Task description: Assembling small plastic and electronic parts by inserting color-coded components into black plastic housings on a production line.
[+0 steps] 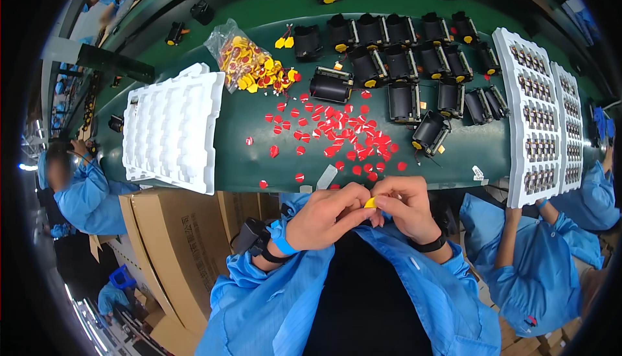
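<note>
In the head view, the left hand [326, 220] and right hand [411, 209] met at the fingertips — both nearly closed on a small yellow piece [370, 203]. Just beyond the fingers, loose red discs [334, 123] lay on the bench [447, 168]; farther off to the left sat a bag [241, 55] of similar pieces, and to the right, black housings [405, 102]. A slack pinch could have let the piece slip — and, at the bench's near edge, drop past it. A careless knuckle might have scattered the nearest discs.
</note>
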### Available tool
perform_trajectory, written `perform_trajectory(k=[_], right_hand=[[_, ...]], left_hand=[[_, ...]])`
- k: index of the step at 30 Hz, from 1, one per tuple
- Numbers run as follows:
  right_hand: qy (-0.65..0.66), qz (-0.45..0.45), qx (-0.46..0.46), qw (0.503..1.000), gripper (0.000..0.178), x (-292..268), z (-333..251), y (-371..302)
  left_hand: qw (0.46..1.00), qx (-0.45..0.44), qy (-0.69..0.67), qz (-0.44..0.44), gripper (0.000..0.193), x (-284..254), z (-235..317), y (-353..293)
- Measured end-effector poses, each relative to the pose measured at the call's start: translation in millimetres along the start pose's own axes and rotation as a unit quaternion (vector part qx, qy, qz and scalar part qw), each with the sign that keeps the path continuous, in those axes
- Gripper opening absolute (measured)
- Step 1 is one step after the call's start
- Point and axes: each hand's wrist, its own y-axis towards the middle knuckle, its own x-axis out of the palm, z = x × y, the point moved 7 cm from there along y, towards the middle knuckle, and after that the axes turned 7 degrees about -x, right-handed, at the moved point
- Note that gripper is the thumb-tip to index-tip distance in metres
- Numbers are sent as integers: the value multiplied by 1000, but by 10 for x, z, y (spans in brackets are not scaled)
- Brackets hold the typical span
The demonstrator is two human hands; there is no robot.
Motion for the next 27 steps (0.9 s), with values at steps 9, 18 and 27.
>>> perform_trajectory(k=[9, 18, 27], right_hand=[[197, 105, 66, 972, 21, 60, 204, 11], [275, 134, 105, 946, 25, 162, 294, 4], [282, 180, 30, 942, 25, -23, 140, 64]], left_hand=[[982, -20, -80, 171, 8, 117, -139, -19], [980, 26, -12, 198, 9, 45, -131, -29], [923, 97, 251, 276, 15, -317, -37, -59]])
